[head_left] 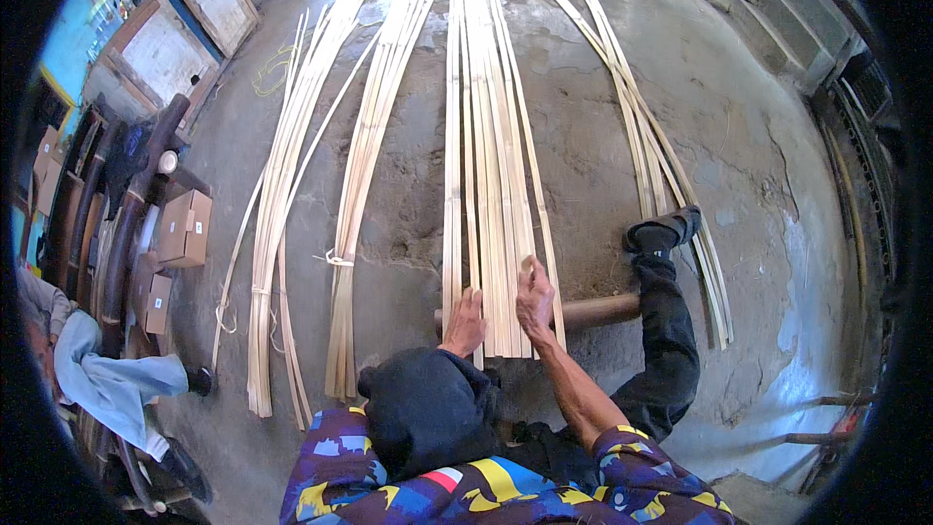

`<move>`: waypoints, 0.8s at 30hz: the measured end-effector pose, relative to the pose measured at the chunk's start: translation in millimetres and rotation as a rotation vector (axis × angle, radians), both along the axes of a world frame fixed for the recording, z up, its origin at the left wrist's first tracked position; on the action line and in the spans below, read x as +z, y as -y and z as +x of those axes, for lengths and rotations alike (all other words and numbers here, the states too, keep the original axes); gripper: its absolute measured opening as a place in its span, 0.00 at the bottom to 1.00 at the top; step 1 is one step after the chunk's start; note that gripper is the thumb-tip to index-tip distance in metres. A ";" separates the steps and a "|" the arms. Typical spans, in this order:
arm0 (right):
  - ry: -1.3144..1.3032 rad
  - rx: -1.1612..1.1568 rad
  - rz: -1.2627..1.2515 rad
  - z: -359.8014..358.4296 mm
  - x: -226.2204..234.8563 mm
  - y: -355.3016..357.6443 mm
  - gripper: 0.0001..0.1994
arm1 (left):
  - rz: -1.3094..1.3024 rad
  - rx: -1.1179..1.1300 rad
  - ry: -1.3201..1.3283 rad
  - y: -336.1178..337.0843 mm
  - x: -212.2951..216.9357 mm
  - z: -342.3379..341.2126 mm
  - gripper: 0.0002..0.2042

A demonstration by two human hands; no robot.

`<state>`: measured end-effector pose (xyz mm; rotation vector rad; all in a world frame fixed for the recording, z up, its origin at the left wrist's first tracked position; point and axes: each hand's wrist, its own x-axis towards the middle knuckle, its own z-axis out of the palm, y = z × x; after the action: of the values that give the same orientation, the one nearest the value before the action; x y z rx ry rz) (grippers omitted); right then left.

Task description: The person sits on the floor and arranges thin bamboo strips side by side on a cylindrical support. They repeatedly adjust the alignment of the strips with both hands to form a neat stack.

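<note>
Patterned shirt (486, 491), hands (465, 323) (534, 303) near strip ends (503, 345), floor (583, 165) alongside

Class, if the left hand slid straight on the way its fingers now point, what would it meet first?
Most likely the pale bamboo strips in the middle bundle, just ahead of the left hand; whether the fingertips already touch them is hard to tell.
</note>
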<state>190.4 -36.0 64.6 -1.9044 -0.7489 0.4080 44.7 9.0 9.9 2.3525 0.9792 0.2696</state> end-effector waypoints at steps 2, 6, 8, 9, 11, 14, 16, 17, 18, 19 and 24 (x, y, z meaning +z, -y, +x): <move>-0.051 0.002 -0.053 -8.8 -0.6 -7.9 0.16 | -0.082 0.024 0.043 -3.8 -4.7 1.0 0.34; -0.098 0.049 -0.170 -21.0 -15.4 -17.4 0.16 | -0.172 0.168 0.103 -16.2 -4.4 7.0 0.34; -0.111 0.054 -0.189 -25.2 -28.3 -19.5 0.15 | -0.278 0.319 0.032 -21.1 0.5 13.3 0.30; -0.114 0.060 -0.170 -26.4 -35.5 -20.0 0.15 | -0.398 0.396 0.062 -24.8 4.2 15.3 0.27; -0.128 0.072 -0.139 -30.2 -49.8 -21.8 0.15 | -0.663 0.555 0.120 -29.5 14.0 17.2 0.21; -0.158 0.060 -0.207 -40.6 -66.4 -19.6 0.15 | -0.697 0.632 0.605 -26.5 31.5 13.5 0.17; -0.265 0.035 -0.253 -49.1 -71.0 -18.3 0.15 | -0.691 0.618 0.806 -25.3 42.8 9.1 0.15; -0.228 0.047 -0.224 -51.9 -71.1 -18.5 0.15 | -0.629 0.606 0.819 -23.3 47.5 6.5 0.15; -0.227 0.039 -0.235 -54.6 -69.9 -19.2 0.15 | -0.566 0.592 0.831 -20.7 51.1 3.9 0.15; -0.226 0.032 -0.244 -57.4 -67.5 -21.1 0.15 | -0.467 0.531 0.902 -19.9 53.6 1.7 0.15; -0.090 0.106 -0.247 -58.7 -47.8 -24.3 0.16 | -0.516 0.507 0.621 -7.6 50.6 -3.9 0.14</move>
<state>131.7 -11.7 16.9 -2.0653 -0.7700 0.6753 40.8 16.6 60.5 1.3951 1.1325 0.7822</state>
